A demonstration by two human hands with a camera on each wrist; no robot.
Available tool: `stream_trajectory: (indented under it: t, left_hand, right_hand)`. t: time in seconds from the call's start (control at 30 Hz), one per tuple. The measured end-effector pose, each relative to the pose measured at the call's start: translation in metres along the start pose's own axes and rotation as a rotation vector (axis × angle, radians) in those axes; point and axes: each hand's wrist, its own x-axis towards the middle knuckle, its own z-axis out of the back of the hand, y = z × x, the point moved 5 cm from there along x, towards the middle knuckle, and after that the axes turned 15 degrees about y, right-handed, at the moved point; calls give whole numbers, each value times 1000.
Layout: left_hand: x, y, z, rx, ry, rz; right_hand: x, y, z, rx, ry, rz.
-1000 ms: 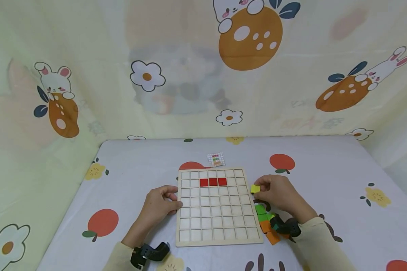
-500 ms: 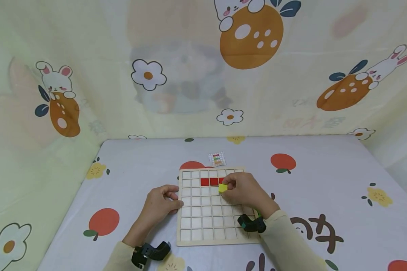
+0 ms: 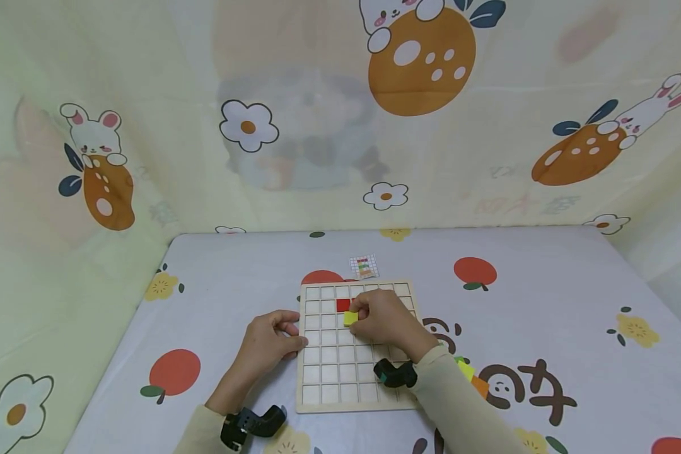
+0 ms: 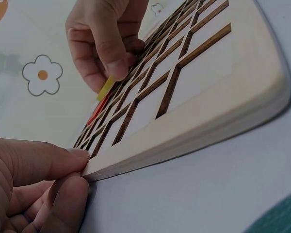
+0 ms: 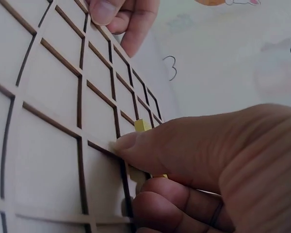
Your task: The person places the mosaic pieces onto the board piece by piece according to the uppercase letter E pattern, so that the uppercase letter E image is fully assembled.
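Note:
A yellow square tile [image 3: 350, 318] is pinched between the thumb and fingers of my right hand [image 3: 387, 318], over the upper part of the wooden grid board [image 3: 318, 407]. In the right wrist view the tile [image 5: 142, 125] shows only partly, beside the thumb. Just beyond it a red tile [image 3: 343, 305] sits in the board's second row; my right hand covers what lies to its right. My left hand [image 3: 265, 335] grips the board's left edge. The left wrist view has that thumb [image 4: 63, 162] on top of the rim and a finger against its side.
A small printed card [image 3: 364, 266] with a coloured grid lies behind the board. Green-yellow and orange tiles [image 3: 480, 386] lie right of the board, partly behind the right sleeve [image 3: 459, 397]. A patterned cloth [image 3: 250, 265] covers the table, and a curtain hangs behind.
My right hand has carried the yellow tile leftward from beside the board's right edge to over the cells just below the red row. My left hand has stayed at the left edge.

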Motion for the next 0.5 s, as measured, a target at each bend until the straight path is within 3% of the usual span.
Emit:
stream_trajectory:
  t: [0.5]
  left_hand:
    - [0,-1,0,-15,10,-9]
  right_hand:
    - [5,6,-5,-6,7,-1]
